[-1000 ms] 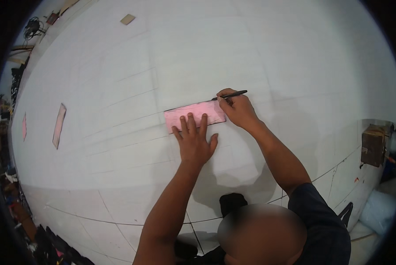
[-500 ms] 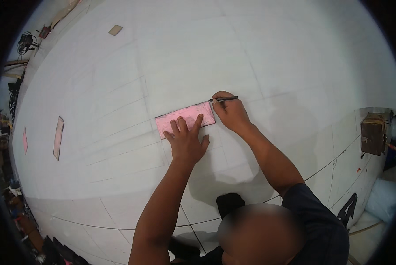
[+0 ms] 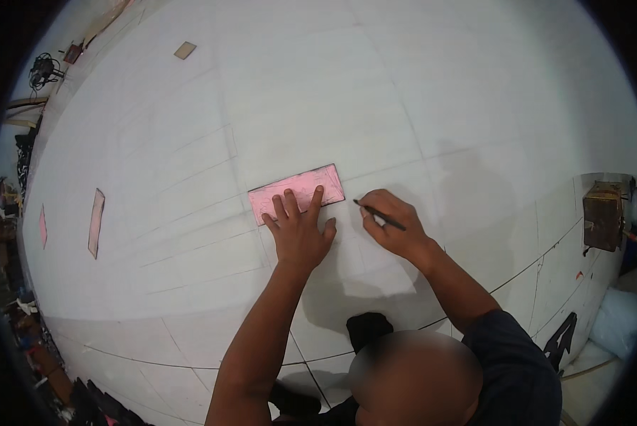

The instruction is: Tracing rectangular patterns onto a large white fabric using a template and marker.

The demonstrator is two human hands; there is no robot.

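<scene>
A pink rectangular template (image 3: 297, 190) lies flat on a large white sheet surface (image 3: 375, 99) marked with faint pencil lines. My left hand (image 3: 300, 231) presses flat on its lower edge, fingers spread over the pink piece. My right hand (image 3: 395, 226) sits just right of the template and grips a dark pencil (image 3: 379, 215), whose tip points toward the template's right end without touching it.
Two more pink strips (image 3: 95, 222) (image 3: 43, 226) lie at the far left, and a small tan piece (image 3: 185, 50) at the top left. Cables and clutter (image 3: 43, 67) line the left rim. A brown box (image 3: 602, 215) stands at the right edge.
My right hand has come down from the template's top right corner to its right end, the pencil now pointing left. My left hand stays pressed on the template.
</scene>
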